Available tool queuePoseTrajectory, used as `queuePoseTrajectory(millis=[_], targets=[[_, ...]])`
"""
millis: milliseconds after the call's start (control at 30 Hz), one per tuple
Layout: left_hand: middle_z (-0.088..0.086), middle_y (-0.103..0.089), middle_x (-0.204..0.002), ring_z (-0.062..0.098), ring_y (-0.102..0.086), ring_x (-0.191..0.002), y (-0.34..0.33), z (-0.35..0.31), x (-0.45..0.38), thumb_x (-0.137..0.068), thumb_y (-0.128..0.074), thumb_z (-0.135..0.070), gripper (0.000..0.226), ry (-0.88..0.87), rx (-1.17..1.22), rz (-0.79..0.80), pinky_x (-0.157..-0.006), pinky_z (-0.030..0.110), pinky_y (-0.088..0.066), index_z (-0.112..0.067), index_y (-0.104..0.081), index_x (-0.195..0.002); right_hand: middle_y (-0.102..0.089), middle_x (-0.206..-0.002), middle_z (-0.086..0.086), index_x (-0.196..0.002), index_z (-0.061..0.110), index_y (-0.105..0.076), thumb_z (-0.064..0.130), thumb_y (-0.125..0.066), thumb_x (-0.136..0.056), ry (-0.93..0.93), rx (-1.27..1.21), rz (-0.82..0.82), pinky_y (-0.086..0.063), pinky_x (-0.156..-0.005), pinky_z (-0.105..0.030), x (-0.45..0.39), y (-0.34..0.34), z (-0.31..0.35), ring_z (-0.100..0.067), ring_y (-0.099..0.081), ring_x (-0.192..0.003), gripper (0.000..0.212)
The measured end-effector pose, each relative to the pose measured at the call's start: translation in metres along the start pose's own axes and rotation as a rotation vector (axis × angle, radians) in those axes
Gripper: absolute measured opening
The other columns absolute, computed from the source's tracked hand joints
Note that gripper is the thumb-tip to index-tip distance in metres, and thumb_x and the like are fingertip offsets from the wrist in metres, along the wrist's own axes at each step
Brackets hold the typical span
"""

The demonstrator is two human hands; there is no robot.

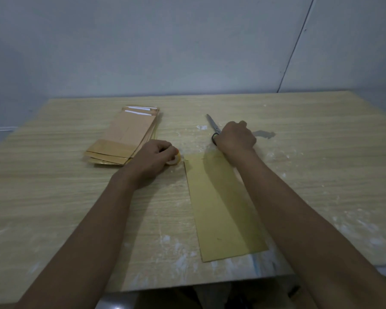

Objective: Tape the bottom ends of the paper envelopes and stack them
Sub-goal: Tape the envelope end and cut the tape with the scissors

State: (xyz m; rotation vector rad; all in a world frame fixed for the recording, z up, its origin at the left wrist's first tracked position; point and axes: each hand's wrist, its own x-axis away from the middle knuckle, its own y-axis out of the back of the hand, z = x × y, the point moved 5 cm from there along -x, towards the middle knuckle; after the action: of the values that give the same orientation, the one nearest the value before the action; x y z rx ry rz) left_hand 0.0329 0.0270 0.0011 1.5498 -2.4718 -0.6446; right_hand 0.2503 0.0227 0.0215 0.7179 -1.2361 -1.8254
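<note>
The left hand point(153, 158) curls its fingers point(168, 150) round a tape roll point(175, 159), which rests on the bench point(54, 197) just left of the far end of a single envelope point(223, 208). That envelope lies flat, running back from the fingers toward the near bench edge. The right hand point(235, 137) grips the scissors point(213, 129) by the handles, blades pointing away, just beyond the envelope's far end. A stack point(125, 139) of envelopes lies just left of and beyond the left fingers.
</note>
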Motion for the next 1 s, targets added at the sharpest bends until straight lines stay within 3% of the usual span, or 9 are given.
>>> queuePoseTrajectory(millis=[100, 233, 267, 367, 500, 733, 867, 1000], targets=[[0.007, -0.037, -0.071, 0.019, -0.029, -0.065, -0.002, 0.001, 0.0, -0.094, -0.058, -0.017, 0.041, -0.009, 0.011, 0.02, -0.051, 0.025, -0.022, 0.014, -0.048, -0.071, -0.064, -0.116, -0.011, -0.097, 0.013, -0.061, 0.029, -0.06, -0.094, 0.053, 0.028, -0.013, -0.041, -0.073, -0.031, 0.001, 0.006, 0.005, -0.03, -0.062, -0.106, 0.016], [0.007, -0.041, -0.07, 0.018, -0.031, -0.065, 0.002, 0.005, -0.001, -0.096, -0.058, -0.019, 0.042, -0.005, 0.011, 0.025, -0.052, 0.026, -0.024, 0.015, -0.048, -0.073, -0.063, -0.118, -0.013, -0.106, 0.008, -0.063, 0.02, -0.055, -0.098, 0.13, 0.033, -0.014, -0.043, -0.075, -0.033, 0.023, 0.016, 0.01, -0.032, -0.062, -0.105, 0.017], [0.007, -0.041, -0.07, 0.018, -0.032, -0.065, 0.003, 0.006, -0.002, -0.094, -0.059, -0.023, 0.044, -0.005, 0.008, 0.024, -0.054, 0.026, -0.023, 0.015, -0.049, -0.074, -0.063, -0.112, -0.014, -0.097, 0.007, -0.062, 0.018, -0.054, -0.098, 0.157, 0.017, -0.005, -0.042, -0.07, -0.03, 0.031, 0.02, 0.01, -0.031, -0.062, -0.093, 0.013], [0.008, -0.047, -0.071, 0.014, -0.042, -0.071, 0.007, 0.008, -0.003, -0.084, -0.058, -0.037, 0.051, -0.001, -0.005, 0.019, -0.059, 0.025, -0.026, 0.013, -0.052, -0.075, -0.058, -0.077, -0.008, -0.07, 0.01, -0.044, 0.021, -0.055, -0.099, 0.205, -0.039, 0.041, -0.032, -0.048, -0.028, 0.059, 0.029, 0.0, -0.02, -0.051, -0.058, 0.033], [0.01, -0.051, -0.074, 0.015, -0.046, -0.077, 0.007, 0.01, -0.004, -0.081, -0.058, -0.037, 0.05, 0.012, 0.038, 0.019, -0.066, 0.029, -0.03, 0.012, -0.053, -0.075, -0.056, -0.073, -0.006, -0.087, 0.01, -0.05, 0.033, -0.061, -0.093, 0.243, -0.172, 0.022, -0.041, -0.049, -0.031, 0.101, 0.039, -0.02, -0.023, -0.059, -0.061, 0.026], [0.01, -0.045, -0.069, 0.018, -0.04, -0.07, 0.004, 0.014, -0.007, -0.083, -0.059, -0.035, 0.044, 0.007, 0.067, 0.023, -0.065, 0.03, -0.028, 0.006, -0.05, -0.068, -0.052, -0.075, 0.002, -0.087, 0.017, -0.048, 0.059, -0.066, -0.081, 0.243, 0.013, 0.025, -0.028, -0.047, -0.028, 0.156, 0.045, -0.036, -0.014, -0.049, -0.062, 0.046], [0.008, -0.05, -0.069, 0.014, -0.046, -0.074, 0.007, 0.017, -0.009, -0.078, -0.06, -0.047, 0.043, 0.003, 0.011, 0.022, -0.068, 0.033, -0.031, -0.006, -0.054, -0.064, -0.042, -0.072, 0.006, -0.076, 0.023, -0.032, 0.061, -0.059, -0.085, 0.273, 0.107, 0.032, -0.024, -0.047, -0.025, 0.173, 0.042, -0.031, -0.009, -0.037, -0.057, 0.048], [0.008, -0.045, -0.066, 0.014, -0.039, -0.064, 0.007, 0.016, -0.01, -0.079, -0.058, -0.048, 0.049, -0.015, -0.042, 0.024, -0.064, 0.033, -0.03, -0.002, -0.053, -0.067, -0.034, -0.07, 0.008, -0.085, 0.021, -0.035, 0.057, -0.055, -0.089, 0.289, 0.147, 0.047, -0.021, -0.048, -0.028, 0.181, 0.035, -0.024, -0.016, -0.036, -0.061, 0.041]])
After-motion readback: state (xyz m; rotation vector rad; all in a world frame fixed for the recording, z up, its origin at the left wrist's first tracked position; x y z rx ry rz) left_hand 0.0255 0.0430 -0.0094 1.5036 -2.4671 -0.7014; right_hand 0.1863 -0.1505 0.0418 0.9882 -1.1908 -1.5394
